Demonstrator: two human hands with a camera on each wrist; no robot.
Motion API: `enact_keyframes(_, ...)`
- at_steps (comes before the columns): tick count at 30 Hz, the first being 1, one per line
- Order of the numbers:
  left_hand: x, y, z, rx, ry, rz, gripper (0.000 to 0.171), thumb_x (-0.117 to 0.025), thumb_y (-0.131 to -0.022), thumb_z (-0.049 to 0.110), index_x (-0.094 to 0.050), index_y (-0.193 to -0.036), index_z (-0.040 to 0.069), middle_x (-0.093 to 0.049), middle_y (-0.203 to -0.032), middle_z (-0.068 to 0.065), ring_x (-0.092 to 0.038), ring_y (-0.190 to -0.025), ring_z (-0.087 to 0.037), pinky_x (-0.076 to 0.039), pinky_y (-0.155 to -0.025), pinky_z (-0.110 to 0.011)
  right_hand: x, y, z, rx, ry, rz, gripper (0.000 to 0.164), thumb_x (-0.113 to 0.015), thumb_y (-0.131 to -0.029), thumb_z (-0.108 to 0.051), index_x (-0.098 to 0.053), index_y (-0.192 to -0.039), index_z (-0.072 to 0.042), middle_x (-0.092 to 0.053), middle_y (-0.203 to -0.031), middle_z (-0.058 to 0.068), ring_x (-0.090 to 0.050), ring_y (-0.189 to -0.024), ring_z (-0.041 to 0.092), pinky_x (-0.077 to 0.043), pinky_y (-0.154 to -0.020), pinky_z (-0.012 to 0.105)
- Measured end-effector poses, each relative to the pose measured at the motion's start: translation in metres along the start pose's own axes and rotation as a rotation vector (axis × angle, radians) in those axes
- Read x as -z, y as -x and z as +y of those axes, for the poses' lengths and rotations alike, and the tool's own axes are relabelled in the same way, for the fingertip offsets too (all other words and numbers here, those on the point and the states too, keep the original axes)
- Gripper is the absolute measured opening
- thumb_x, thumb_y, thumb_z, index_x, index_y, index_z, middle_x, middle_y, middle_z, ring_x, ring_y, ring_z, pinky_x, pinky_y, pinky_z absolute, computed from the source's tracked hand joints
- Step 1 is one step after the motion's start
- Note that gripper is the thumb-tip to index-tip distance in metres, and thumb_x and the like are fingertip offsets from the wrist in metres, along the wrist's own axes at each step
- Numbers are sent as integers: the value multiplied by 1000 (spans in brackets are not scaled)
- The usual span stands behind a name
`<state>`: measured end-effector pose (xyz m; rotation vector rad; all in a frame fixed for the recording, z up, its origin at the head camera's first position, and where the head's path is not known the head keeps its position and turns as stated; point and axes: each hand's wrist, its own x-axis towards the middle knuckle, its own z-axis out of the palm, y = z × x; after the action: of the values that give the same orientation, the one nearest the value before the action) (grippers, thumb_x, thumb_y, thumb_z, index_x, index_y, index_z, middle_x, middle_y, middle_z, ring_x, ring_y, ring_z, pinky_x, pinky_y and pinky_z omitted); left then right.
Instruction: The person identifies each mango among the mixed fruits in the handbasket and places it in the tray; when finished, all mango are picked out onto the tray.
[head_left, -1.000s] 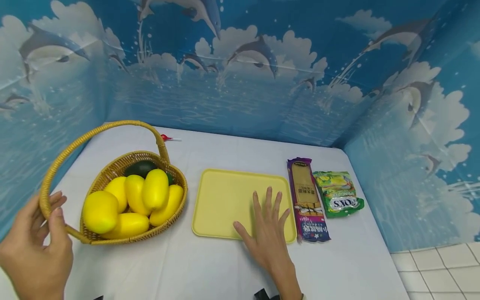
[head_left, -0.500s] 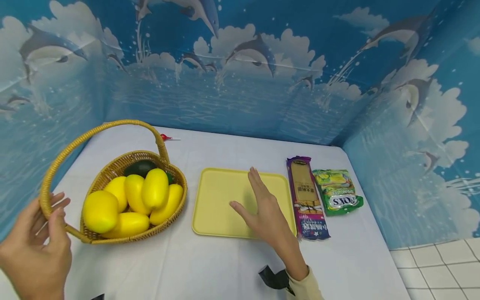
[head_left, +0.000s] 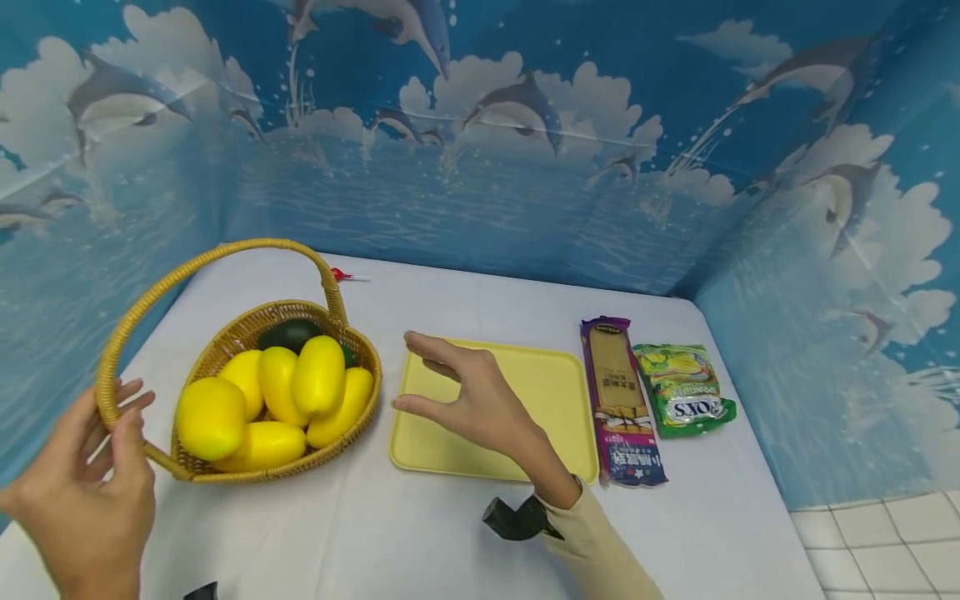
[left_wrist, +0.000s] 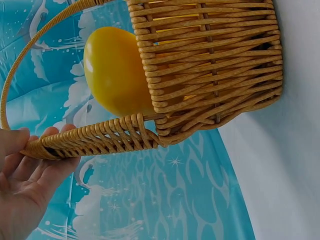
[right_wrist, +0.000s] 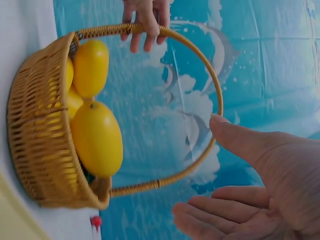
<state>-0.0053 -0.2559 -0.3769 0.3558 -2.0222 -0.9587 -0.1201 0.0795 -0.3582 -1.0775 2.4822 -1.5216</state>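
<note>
A wicker basket (head_left: 258, 477) stands at the left of the table. Several smooth yellow oval fruits (head_left: 318, 375) fill it, and a dark green fruit (head_left: 288, 335) lies at its back. My left hand (head_left: 86, 483) holds the left side of the tall hooped handle (head_left: 255, 244), thumb and fingers around it, as the left wrist view also shows. My right hand (head_left: 476, 396) is above the yellow tray (head_left: 555, 383), thumb and fingers apart and pointing toward the basket. Nothing is between them. In the right wrist view the thumb overlaps the handle.
Right of the tray lies a purple packet of pasta (head_left: 618, 400), and beside it a green FOX'S bag (head_left: 686, 390). Behind the basket is a small red thing with a white stick (head_left: 345, 275). Dolphin-printed cloth (head_left: 480, 192) walls the table's back and sides.
My right hand has moved left across the tray toward the basket, turning from palm down with spread fingers to a sideways, half-curved shape. My left hand stays on the handle.
</note>
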Motion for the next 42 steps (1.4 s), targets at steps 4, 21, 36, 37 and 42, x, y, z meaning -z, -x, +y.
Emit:
enact_keyframes(4, 1, -1, 0, -36, -12, -17, 41, -64, -107, 9, -68, -146, 22, -75, -134, -10, -66, -111, 15, -53, -93, -8, -7, -21, -3, -6, -71, -126, 70, -87, -94, -17, -56, -155, -4, -60, -156, 14, -60, -142, 26, -51, -115, 26)
enact_keyframes(21, 1, -2, -3, -52, -17, -6, 42, -66, -106, 8, -69, -145, 22, -76, -130, -15, -65, -108, 18, -51, -89, -5, -69, -91, 8, -160, 325, -360, 87, -82, -95, -50, -48, -162, -6, -61, -155, 9, -61, -137, 21, -51, -113, 26)
enact_keyframes(36, 4, -2, -4, -65, -32, -49, 42, -63, -108, 10, -65, -148, 20, -73, -132, -22, -61, -111, 21, -51, -90, -5, -86, -99, 10, -82, 310, -310, 77, -87, -94, -35, -53, -154, -2, -68, -134, 9, -63, -99, 10, -52, -79, 8)
enact_keyframes(37, 5, -2, -4, -65, -34, -59, 42, -62, -108, 12, -64, -149, 19, -73, -132, -23, -61, -112, 22, -51, -91, -6, -87, -99, 10, -79, 304, -306, 77, -87, -94, -34, -52, -155, -1, -68, -136, 10, -63, -100, 10, -52, -80, 8)
enact_keyframes(42, 6, -2, -5, -60, -38, -74, 42, -61, -108, 15, -63, -150, 18, -72, -133, -23, -60, -112, 23, -50, -92, -6, -88, -99, 11, -72, 292, -296, 74, -87, -94, -28, -53, -154, -1, -67, -138, 12, -64, -102, 12, -52, -82, 8)
